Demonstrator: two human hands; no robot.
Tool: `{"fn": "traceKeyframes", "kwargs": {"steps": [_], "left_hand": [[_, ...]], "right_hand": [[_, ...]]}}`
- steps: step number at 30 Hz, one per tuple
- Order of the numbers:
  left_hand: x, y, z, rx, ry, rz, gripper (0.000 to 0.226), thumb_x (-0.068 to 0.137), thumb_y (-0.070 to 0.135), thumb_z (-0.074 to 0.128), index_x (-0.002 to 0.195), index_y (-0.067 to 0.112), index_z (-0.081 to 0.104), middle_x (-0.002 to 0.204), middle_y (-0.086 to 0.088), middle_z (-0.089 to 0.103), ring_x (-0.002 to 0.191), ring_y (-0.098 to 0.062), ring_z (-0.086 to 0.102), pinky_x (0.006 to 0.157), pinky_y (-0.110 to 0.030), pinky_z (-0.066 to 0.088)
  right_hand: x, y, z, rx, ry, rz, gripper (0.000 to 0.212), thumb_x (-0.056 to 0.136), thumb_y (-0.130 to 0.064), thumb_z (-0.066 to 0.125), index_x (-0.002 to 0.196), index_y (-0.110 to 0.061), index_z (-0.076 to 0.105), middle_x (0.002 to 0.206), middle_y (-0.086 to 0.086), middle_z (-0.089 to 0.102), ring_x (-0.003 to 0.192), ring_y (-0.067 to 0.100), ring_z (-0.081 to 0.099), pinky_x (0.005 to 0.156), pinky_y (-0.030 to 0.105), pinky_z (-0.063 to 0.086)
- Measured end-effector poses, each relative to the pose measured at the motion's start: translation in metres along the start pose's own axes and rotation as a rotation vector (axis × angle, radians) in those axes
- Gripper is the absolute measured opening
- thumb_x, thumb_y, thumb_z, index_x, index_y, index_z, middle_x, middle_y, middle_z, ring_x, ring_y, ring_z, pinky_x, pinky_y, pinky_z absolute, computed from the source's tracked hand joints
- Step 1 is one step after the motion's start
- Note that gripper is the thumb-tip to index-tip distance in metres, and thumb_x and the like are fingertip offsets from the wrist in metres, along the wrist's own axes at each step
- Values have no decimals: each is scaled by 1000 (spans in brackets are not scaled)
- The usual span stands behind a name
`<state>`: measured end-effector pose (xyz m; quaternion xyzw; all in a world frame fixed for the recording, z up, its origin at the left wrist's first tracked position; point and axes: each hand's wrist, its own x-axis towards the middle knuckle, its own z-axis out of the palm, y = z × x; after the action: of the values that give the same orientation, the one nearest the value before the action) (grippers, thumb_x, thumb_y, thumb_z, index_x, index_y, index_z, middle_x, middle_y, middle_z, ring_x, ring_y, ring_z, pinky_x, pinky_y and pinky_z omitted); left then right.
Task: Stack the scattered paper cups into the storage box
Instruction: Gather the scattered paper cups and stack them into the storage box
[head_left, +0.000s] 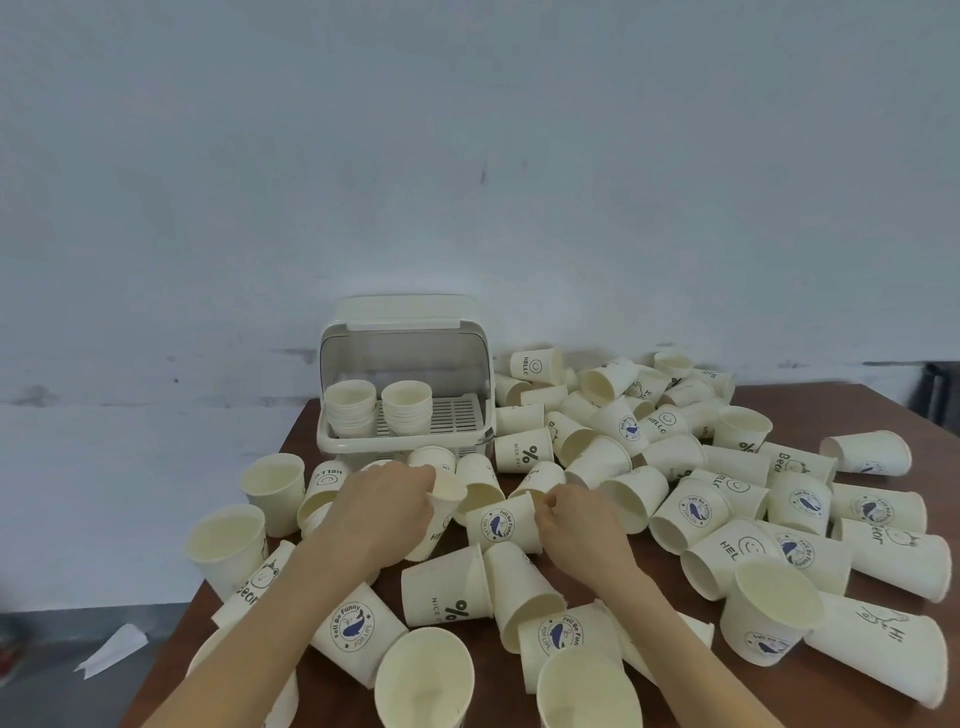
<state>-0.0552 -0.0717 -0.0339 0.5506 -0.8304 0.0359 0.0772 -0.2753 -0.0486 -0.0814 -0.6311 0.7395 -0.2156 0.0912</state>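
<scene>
Several cream paper cups (613, 426) with printed logos lie scattered over a brown table (301, 431), some upright, most on their sides. A white storage box (405, 441) with its lid raised stands at the back left; two short stacks of cups (350, 405) sit inside on its slatted floor. My left hand (387, 501) grips a cup marked "HELLO" (441, 519) near its rim, just in front of the box. My right hand (576, 519) pinches the rim of a whale-logo cup (501, 525) lying on its side beside it.
A pale wall rises right behind the table. The table's left edge drops to a grey floor with a scrap of white paper (111, 649). A dark object (940, 400) stands at the far right. Upright cups (426, 675) crowd the near edge.
</scene>
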Motion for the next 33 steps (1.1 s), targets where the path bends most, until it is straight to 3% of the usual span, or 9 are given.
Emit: {"fn": "traceKeyframes", "kwargs": {"steps": [2, 6, 10, 18, 21, 23, 25, 28, 33], "left_hand": [[-8, 0, -2, -68, 59, -34, 16, 94, 25, 39, 97, 22, 54, 95, 3, 63, 88, -19, 57, 69, -32, 44], [-23, 2, -3, -187, 151, -80, 14, 95, 27, 38, 96, 24, 52, 87, 10, 58, 81, -13, 54, 63, -27, 39], [-34, 1, 4, -303, 248, -126, 14, 94, 26, 43, 98, 26, 56, 80, 14, 56, 76, -9, 51, 66, -27, 43], [-38, 4, 9, -411, 359, -185, 11, 91, 24, 49, 92, 25, 59, 74, 11, 62, 71, -12, 56, 69, -34, 48], [-40, 6, 12, -485, 370, -218, 10, 91, 22, 48, 89, 24, 58, 71, 9, 60, 70, -14, 56, 68, -37, 48], [-42, 7, 15, -522, 376, -247, 9, 91, 23, 48, 87, 25, 56, 69, 8, 58, 70, -14, 55, 67, -37, 48], [-45, 9, 19, -557, 387, -270, 10, 91, 24, 48, 87, 27, 56, 68, 7, 58, 70, -13, 55, 66, -37, 48], [-48, 9, 20, -616, 418, -321, 9, 91, 24, 50, 90, 28, 58, 73, 11, 60, 74, -10, 55, 66, -32, 47], [-50, -1, 19, -685, 457, -374, 5, 91, 29, 55, 91, 31, 59, 77, 17, 63, 74, -5, 58, 65, -25, 47]], "right_hand": [[5, -6, 1, -9, -17, 29, 30, 91, -24, 44, 64, -13, 41, 75, 2, 46, 64, 19, 47, 47, 25, 26], [7, -17, 1, 6, -70, 66, 22, 91, -26, 46, 75, -11, 45, 73, -5, 37, 72, 20, 48, 60, 30, 36], [6, -21, 2, 53, -88, 97, 13, 88, -21, 48, 79, -11, 46, 76, -5, 36, 72, 20, 48, 60, 29, 36], [6, -28, 3, 187, -75, 90, 31, 81, -14, 52, 56, -13, 33, 59, 3, 39, 62, 19, 37, 51, 31, 27], [6, -33, -2, 223, -38, 50, 27, 80, -14, 54, 57, -2, 45, 59, 10, 45, 65, 20, 39, 55, 32, 29], [5, -37, -6, 213, -20, 29, 23, 82, -17, 55, 71, 2, 62, 68, 16, 59, 62, 23, 47, 54, 30, 32], [2, -42, -15, 178, -8, 5, 21, 85, -21, 54, 83, -6, 69, 77, 8, 65, 63, 19, 54, 54, 28, 38], [-1, -51, -25, 100, 38, -64, 19, 89, -26, 52, 89, -17, 69, 74, -4, 64, 59, 6, 54, 54, 22, 40], [8, -73, -32, 25, 132, -179, 20, 93, -30, 51, 93, -22, 69, 76, -7, 68, 65, 9, 58, 62, 24, 45]]}}
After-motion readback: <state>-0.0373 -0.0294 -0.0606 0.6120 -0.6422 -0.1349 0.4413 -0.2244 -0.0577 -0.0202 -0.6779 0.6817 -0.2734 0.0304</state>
